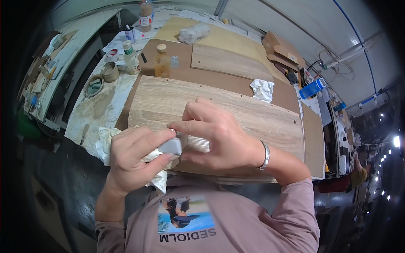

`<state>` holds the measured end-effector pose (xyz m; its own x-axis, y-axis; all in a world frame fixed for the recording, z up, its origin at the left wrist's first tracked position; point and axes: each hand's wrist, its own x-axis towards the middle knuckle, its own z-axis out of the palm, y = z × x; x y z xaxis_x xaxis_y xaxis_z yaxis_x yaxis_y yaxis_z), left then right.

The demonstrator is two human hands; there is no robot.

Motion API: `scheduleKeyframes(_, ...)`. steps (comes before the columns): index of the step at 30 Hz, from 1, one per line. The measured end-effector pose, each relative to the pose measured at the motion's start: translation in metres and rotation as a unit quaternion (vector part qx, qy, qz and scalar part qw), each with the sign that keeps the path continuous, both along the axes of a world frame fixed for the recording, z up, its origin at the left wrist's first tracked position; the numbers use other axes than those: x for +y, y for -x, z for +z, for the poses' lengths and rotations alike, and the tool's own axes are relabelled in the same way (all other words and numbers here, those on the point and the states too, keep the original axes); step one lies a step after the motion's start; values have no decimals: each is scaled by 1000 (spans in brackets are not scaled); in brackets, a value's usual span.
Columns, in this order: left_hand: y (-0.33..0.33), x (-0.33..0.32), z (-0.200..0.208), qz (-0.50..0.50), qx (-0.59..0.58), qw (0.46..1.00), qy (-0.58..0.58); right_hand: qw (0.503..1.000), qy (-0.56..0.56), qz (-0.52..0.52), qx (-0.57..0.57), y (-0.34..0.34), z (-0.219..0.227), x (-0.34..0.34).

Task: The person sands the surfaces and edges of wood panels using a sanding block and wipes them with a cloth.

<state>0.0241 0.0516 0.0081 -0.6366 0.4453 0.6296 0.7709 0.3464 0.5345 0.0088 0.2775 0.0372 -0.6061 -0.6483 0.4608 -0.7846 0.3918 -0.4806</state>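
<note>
the left hand [137, 156] was wrapped firmly around a grey piece [171, 147] and a crumpled cream cloth [159, 182], the thumb pressing from below and the forefinger lying along the top. from my distant seat i saw the piece as smooth, matte and blunt-ended, its far part hidden in the palm. it sat in front of the person's chest, above the near edge of a wood-grain board [177, 97].

the right hand [223, 133] arched over its exposed end, forefinger and thumb bent toward it; i could not tell whether they pinched it. a pale ribbed surface [199, 143] showed between that thumb and forefinger, and i could not make out what it belonged to.

i found plain grey on the visible face of the piece. dark capital letters ran below a colour picture [185, 215] on the mauve shirt [244, 215]. at the table's far end, a tall bottle [145, 21] bore a white and red label, its print too small for me.
</note>
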Motion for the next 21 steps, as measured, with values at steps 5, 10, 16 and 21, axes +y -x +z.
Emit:
scheduleKeyframes(5,-3,16,-4,8,3,999,-35,996,24,-43,-71,2,-14,16)
scheduleKeyframes(10,-35,-26,-6,104,-44,984,137,900,276,-292,-168,50,-46,107)
scheduleKeyframes(16,-48,-31,-26,173,-73,947,261,876,260,-373,-161,76,-100,173)
scheduleKeyframes(21,-51,-33,-39,191,-46,955,221,879,255,-376,-145,68,-104,168)
